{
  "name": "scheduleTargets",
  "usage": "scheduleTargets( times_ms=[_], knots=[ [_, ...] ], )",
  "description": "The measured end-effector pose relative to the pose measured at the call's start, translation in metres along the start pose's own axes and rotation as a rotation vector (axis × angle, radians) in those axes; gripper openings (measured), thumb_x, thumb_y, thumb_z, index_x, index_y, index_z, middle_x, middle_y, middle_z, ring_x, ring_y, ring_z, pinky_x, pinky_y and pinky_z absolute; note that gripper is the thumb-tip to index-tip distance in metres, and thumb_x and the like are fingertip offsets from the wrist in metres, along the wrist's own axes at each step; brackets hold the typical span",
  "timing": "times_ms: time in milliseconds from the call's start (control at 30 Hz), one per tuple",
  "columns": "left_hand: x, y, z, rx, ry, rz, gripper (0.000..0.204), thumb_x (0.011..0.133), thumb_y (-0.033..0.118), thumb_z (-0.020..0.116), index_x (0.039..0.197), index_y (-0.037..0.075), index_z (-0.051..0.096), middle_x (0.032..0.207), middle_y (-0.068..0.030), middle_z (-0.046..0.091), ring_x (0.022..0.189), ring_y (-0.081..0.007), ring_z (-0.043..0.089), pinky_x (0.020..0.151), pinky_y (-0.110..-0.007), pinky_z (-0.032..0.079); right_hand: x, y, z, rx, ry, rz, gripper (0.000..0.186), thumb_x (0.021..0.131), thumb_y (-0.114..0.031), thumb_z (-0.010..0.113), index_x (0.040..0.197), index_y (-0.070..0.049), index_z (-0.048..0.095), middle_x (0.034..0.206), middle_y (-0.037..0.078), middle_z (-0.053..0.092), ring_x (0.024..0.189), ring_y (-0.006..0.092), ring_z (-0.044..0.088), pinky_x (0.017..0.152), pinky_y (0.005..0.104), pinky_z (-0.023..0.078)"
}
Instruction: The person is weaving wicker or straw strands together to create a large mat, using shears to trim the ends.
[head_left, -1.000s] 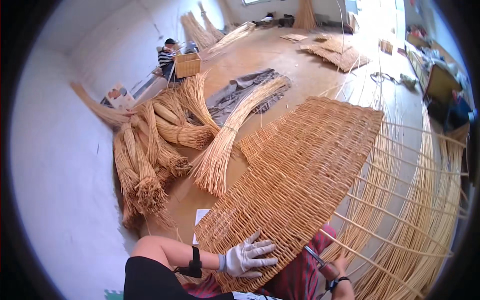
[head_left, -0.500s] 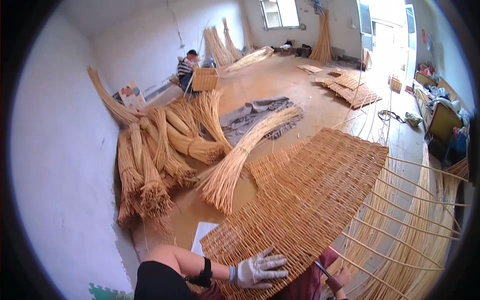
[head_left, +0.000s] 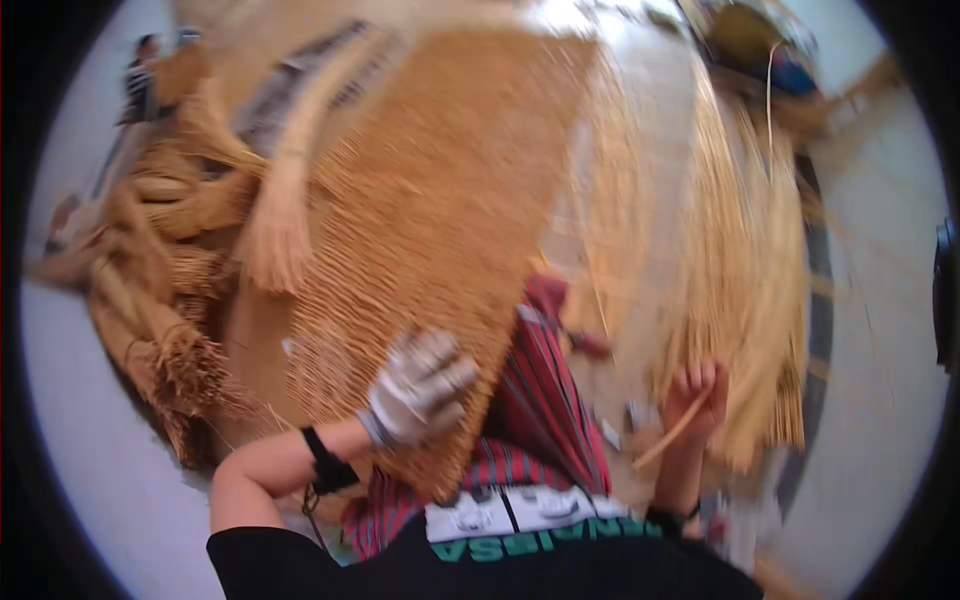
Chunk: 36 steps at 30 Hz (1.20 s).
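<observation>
My left hand (head_left: 420, 388), in a grey and white work glove, lies flat with fingers spread on the near edge of a large woven wicker mat (head_left: 440, 220). The mat slopes across my lap, over red striped cloth (head_left: 540, 400). My bare right hand (head_left: 692, 400) is closed around a thin willow rod (head_left: 672, 436) that points down to the left. It sits beside a thick fan of loose willow rods (head_left: 740, 270) at the right. The picture is blurred by motion.
Tied bundles of willow (head_left: 160, 300) lie on the floor at the left. A single long bundle (head_left: 285, 200) rests against the mat's left edge. A person (head_left: 140, 75) sits far off at the upper left. A dark object (head_left: 760, 40) stands at the upper right.
The view has swung down and to the right and gone blurry. The mat and hands now fill the middle. My right hand, low at the edge before, now shows gripping a rod.
</observation>
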<state>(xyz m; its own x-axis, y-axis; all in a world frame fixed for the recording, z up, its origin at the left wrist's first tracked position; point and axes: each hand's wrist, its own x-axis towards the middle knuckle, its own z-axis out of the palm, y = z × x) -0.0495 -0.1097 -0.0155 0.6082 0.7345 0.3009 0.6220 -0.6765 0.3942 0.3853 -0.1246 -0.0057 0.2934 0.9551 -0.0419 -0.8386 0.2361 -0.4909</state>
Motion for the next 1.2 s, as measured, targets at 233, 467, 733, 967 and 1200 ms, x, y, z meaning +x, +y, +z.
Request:
scheduleTargets(
  times_ms=[233, 467, 733, 967, 1200],
  knots=[
    [0.010, -0.003, 0.002, 0.017, -0.075, 0.025, 0.072, 0.081, 0.039, 0.081, 0.148, 0.022, 0.059, 0.159, -0.0182, 0.044, 0.151, -0.0386, 0.039, 0.126, -0.068, 0.015, -0.014, 0.017, 0.083, -0.731, -0.287, -0.379, 0.031, 0.093, -0.011, 0.080, 0.108, -0.008, 0.053, 0.096, 0.011, 0.072, 0.085, 0.0199, 0.069, 0.078, 0.0299, 0.058],
    [0.010, 0.002, -0.003, 0.061, -0.076, 0.032, 0.067, 0.080, 0.053, 0.081, 0.139, 0.027, 0.065, 0.148, -0.0112, 0.052, 0.139, -0.0310, 0.048, 0.121, -0.059, 0.029, 0.008, 0.032, 0.053, -1.311, -0.536, -0.234, 0.026, 0.091, 0.009, 0.073, 0.106, -0.007, 0.059, 0.110, 0.020, 0.076, 0.099, 0.0215, 0.074, 0.082, 0.0294, 0.058],
    [0.051, -0.025, -0.014, -0.043, 0.018, 0.108, 0.062, 0.074, 0.058, 0.085, 0.119, 0.021, 0.069, 0.113, 0.0008, 0.061, 0.103, -0.0220, 0.061, 0.101, -0.047, 0.044, 0.021, 0.019, 0.061, -1.029, -0.462, 0.031, 0.027, 0.093, 0.012, 0.069, 0.107, -0.007, 0.057, 0.114, 0.022, 0.074, 0.107, 0.0267, 0.074, 0.090, 0.0354, 0.059],
    [0.075, -0.019, -0.017, -0.040, -0.144, -0.105, 0.103, 0.079, 0.074, 0.072, 0.153, 0.007, 0.049, 0.155, -0.0174, 0.046, 0.150, -0.0394, 0.037, 0.128, -0.061, 0.013, 0.043, 0.064, 0.107, -1.249, -0.449, 0.468, 0.046, 0.113, -0.036, 0.044, 0.133, -0.003, 0.070, 0.109, 0.010, 0.076, 0.088, 0.0137, 0.071, 0.079, 0.0261, 0.058],
    [0.070, -0.017, -0.015, -0.044, -0.205, -0.090, 0.111, 0.077, 0.077, 0.070, 0.160, 0.010, 0.041, 0.167, -0.0169, 0.034, 0.160, -0.0367, 0.019, 0.130, -0.059, 0.007, 0.077, 0.058, 0.104, -1.297, -0.702, 0.938, 0.051, 0.115, -0.041, 0.034, 0.149, -0.014, 0.060, 0.083, -0.001, 0.067, 0.057, 0.0041, 0.055, 0.053, 0.0214, 0.047]
  ],
)
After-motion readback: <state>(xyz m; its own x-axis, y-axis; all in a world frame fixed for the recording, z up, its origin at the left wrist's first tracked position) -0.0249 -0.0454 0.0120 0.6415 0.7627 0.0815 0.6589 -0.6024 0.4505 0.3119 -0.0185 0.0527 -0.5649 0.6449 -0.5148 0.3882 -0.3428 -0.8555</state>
